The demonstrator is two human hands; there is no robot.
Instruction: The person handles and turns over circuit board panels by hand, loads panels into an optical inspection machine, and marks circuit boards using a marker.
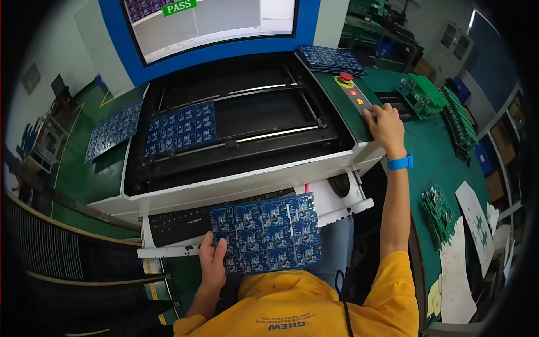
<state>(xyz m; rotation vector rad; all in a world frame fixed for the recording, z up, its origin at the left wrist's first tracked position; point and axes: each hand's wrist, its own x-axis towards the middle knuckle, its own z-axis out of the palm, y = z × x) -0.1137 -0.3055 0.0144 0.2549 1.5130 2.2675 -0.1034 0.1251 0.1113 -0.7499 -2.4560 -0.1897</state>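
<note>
My left hand (212, 263) grips the left edge of a blue circuit board panel (266, 233), thumb on top, and holds it tilted above my lap. At the right front of the machine, my right hand (387, 128) rests on the control strip (355, 96), fingertips down at its lower end and partly apart, with nothing held. Lit buttons and a red emergency stop button (346, 77) sit just above those fingers. A second blue circuit board panel (188, 128) lies between the rails inside the machine's black bed (264, 115).
A monitor (219, 28) showing "PASS" stands behind the bed. Blue boards are stacked (331, 57) at the back right; another blue board (115, 130) lies at left. Green boards (422, 94) stand on the right-hand table (418, 163). A keyboard drawer (182, 227) juts out below the machine.
</note>
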